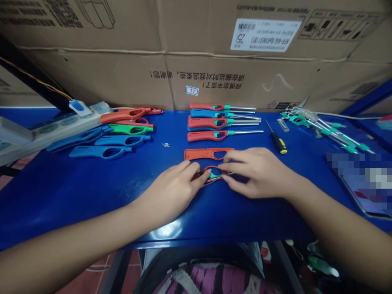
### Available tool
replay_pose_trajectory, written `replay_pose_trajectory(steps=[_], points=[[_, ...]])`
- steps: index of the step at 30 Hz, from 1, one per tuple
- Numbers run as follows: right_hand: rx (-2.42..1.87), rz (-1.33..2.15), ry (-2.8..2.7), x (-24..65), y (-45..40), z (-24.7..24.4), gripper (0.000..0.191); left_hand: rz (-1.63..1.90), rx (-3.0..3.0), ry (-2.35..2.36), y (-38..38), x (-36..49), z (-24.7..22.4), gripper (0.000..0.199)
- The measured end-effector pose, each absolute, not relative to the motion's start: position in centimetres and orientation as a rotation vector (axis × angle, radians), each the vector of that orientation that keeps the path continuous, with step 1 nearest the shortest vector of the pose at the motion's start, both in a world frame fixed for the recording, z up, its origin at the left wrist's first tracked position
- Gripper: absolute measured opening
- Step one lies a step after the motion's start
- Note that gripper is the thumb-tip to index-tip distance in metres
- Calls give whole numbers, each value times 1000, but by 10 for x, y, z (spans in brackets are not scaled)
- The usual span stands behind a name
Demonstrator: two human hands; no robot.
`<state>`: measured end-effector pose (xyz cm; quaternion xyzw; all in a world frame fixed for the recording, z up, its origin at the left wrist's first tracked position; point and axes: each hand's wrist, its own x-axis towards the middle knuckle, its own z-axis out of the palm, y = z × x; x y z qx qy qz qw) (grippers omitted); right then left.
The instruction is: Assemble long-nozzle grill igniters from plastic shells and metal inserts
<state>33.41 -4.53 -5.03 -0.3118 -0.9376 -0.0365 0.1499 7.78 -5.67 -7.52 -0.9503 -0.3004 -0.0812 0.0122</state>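
Low over the blue table, my left hand (180,183) grips the handle end of a red lighter half-shell (211,168), its fingers closed. A teal trigger part (212,175) shows inside the shell's loop. My right hand (254,173) pinches the front end of the same piece, where a thin metal tube comes out under the fingers. Just behind both hands lies an orange-red half-shell (197,154), hollow side up; my right fingers overlap its front end. Much of the held lighter is hidden by my fingers.
Assembled long lighters (205,136) lie stacked behind the hands. Loose coloured shells (113,152) and a white power strip (61,124) are at left, with small screws (165,145) nearby. A screwdriver (278,141), metal tube assemblies (333,130) and a phone (361,183) lie right. Cardboard (122,77) stands behind.
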Motion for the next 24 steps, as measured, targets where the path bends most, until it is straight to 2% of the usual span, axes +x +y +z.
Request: replay_pose_trajectory(steps=[7, 9, 12, 14, 19, 24], points=[[-1655, -280, -2120, 407, 9, -48, 23, -293, -3025, -984, -56, 77, -75, 36], [-2002, -305, -1898, 437, 25, -53, 27, -356, -3049, -983, -54, 76, -77, 37], [-2240, -309, -1677, 476, 40, -64, 35, -428, -3068, -972, -51, 75, -80, 38], [-2497, -198, -1448, 492, 44, -71, 40, -489, -3116, -976, -50, 74, -82, 38], [-2574, -159, -1294, 502, 44, -83, 50, -700, -3260, -1002, -46, 71, -83, 34], [-2500, -220, -1249, 503, 43, -85, 50, -712, -3301, -1076, -41, 70, -82, 38]])
